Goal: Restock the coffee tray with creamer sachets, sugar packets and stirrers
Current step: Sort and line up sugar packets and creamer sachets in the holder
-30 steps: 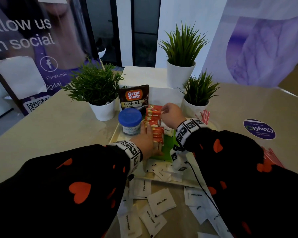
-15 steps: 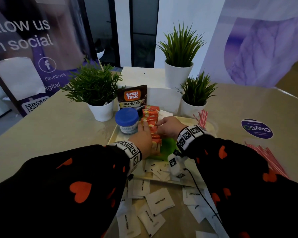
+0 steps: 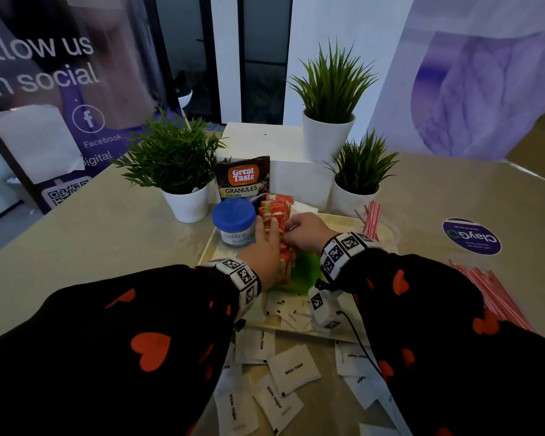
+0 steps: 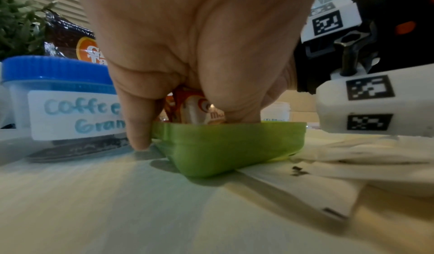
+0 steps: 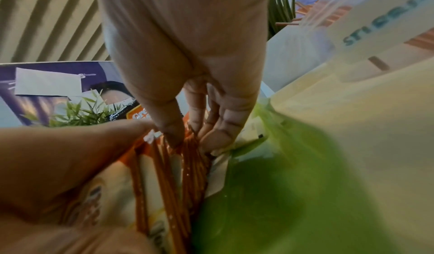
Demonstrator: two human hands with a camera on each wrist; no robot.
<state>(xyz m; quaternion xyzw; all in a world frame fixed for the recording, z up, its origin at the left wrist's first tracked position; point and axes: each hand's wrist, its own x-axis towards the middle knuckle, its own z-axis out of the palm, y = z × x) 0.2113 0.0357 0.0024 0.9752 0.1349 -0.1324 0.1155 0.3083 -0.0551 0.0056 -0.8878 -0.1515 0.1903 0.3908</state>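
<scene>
A row of orange creamer sachets [image 3: 276, 206] stands on edge in a green container [image 3: 306, 272] on the cream tray [image 3: 206, 250]. My left hand [image 3: 265, 243] straddles the row from the left, its thumb inside the green container [image 4: 225, 146] and a finger outside it, with sachets [image 4: 197, 109] between. My right hand [image 3: 306, 231] comes from the right and pinches the sachets' top edges [image 5: 178, 174] between thumb and fingertips. White sugar packets [image 3: 290, 313] lie at the tray's near end. Red-striped stirrers [image 3: 372, 215] stand at the tray's far right.
More sugar packets [image 3: 293, 368] are scattered on the table before the tray, and loose stirrers [image 3: 491, 294] lie to the right. A blue-lidded coffee granules jar [image 3: 233, 221] and a coffee pouch [image 3: 243, 179] stand left of the sachets. Three potted plants [image 3: 173, 171] ring the tray's far side.
My right hand has come back from the far end of the sachet row to meet my left hand. The left hand has slid forward along the row.
</scene>
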